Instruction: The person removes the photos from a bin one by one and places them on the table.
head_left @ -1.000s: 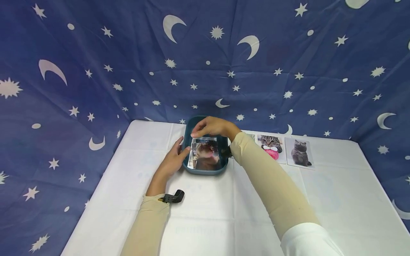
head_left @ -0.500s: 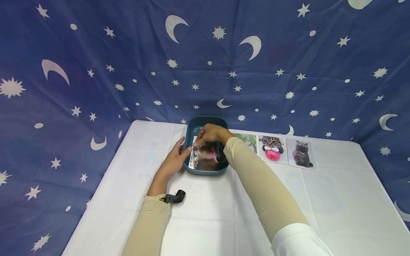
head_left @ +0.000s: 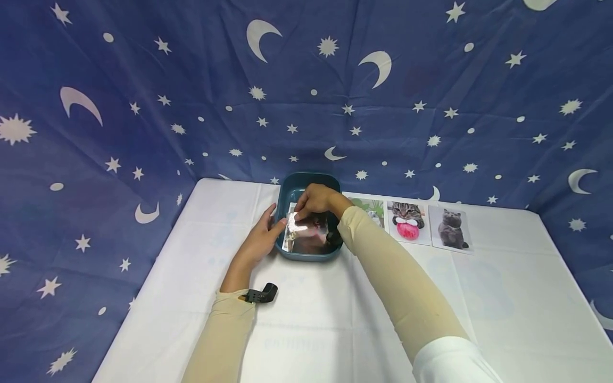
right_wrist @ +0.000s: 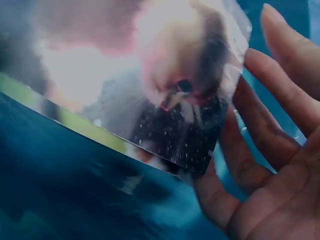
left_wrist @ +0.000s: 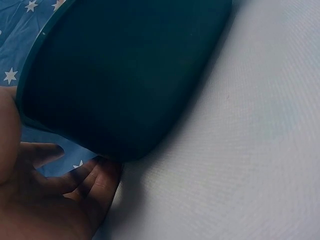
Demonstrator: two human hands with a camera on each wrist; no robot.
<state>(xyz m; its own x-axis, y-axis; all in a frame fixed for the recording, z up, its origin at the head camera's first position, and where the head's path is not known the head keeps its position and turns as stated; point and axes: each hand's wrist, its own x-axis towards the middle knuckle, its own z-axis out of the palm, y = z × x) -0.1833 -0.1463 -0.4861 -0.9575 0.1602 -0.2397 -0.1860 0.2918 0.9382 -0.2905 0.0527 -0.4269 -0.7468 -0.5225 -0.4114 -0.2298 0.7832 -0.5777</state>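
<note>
A dark teal plastic bin stands at the far side of the table. My left hand steadies its left side, thumb over the rim and fingers on the outside; the left wrist view shows fingertips at the bin's lower corner. Inside the bin lies a glossy animal photo card, overlapping at least one other card at its left edge. My right hand reaches into the bin and holds the card by its edge. In the right wrist view the fingers curl against the card's edge, and bright glare covers part of its picture.
To the right of the bin lie three cat photo cards in a row: a partly covered one with green leaves, a tabby with a pink ball and a grey cat. A blue curtain hangs behind the white-covered table.
My right hand has come down from above the far end of the bin to the card inside. Glare now shows on the card. The left hand keeps its place.
</note>
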